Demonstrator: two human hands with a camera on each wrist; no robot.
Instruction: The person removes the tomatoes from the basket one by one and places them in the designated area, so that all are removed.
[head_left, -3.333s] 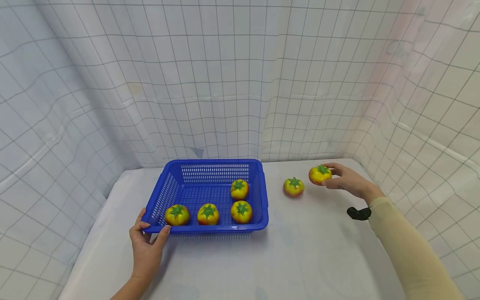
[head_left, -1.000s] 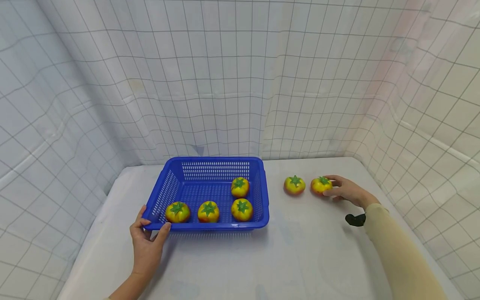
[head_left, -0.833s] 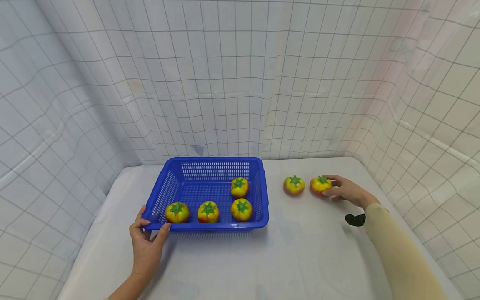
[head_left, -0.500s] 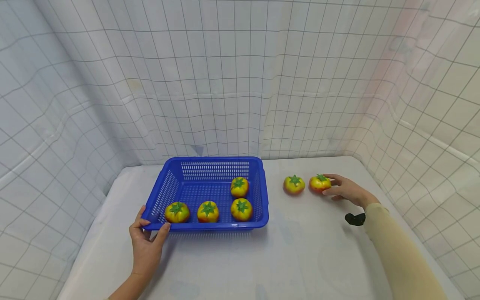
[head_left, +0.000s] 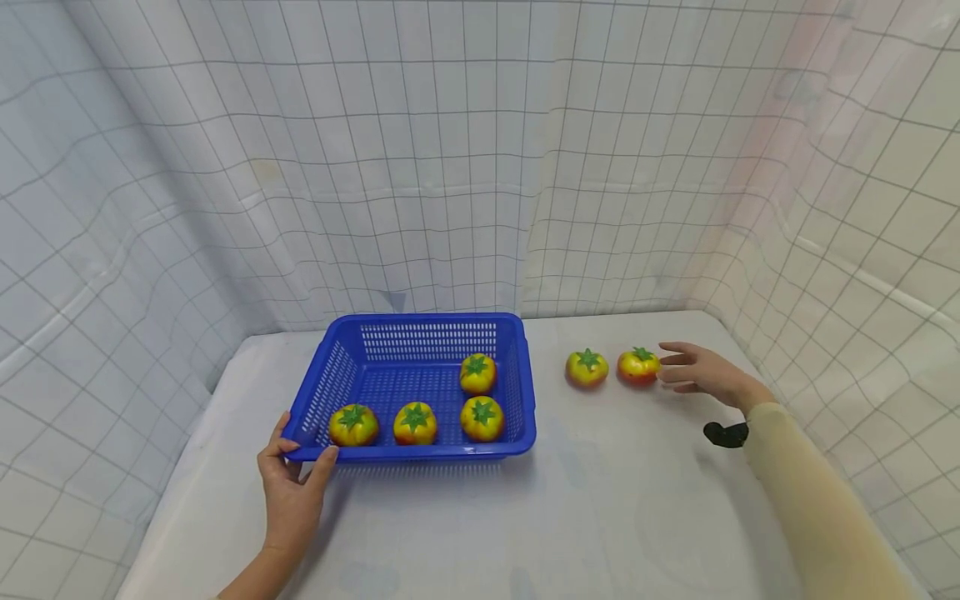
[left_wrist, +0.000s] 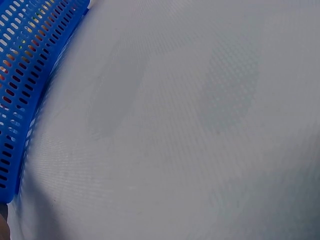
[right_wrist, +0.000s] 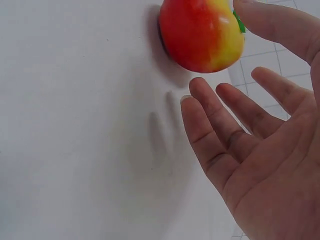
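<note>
- Head view: the left hand point(head_left: 291, 504) is gripping the near-left corner of the blue basket point(head_left: 427, 453), thumb and fingers curling over the rim, presumably to steady it.
- Head view: four tomato-like fruits point(head_left: 415, 424) are sitting inside, three along the near side, one behind by the right wall; the spacing is apparently keeping each separate.
- Head view: right of the basket, the inner fruit point(head_left: 587, 369) and outer fruit point(head_left: 638, 367) are resting near each other. The right hand point(head_left: 705, 373) is hovering just beside the outer fruit, fingers extending, gripping nothing.
- Head view: white cloth point(head_left: 600, 500) is covering the table; grid-patterned curtains point(head_left: 450, 167) are enclosing back and sides.
- Left wrist view: slotted basket wall is showing at upper left; finger state cannot be told here.
- Right wrist view: fingers are spreading wide; thumb contact with the outer fruit is remaining undetermined.
</note>
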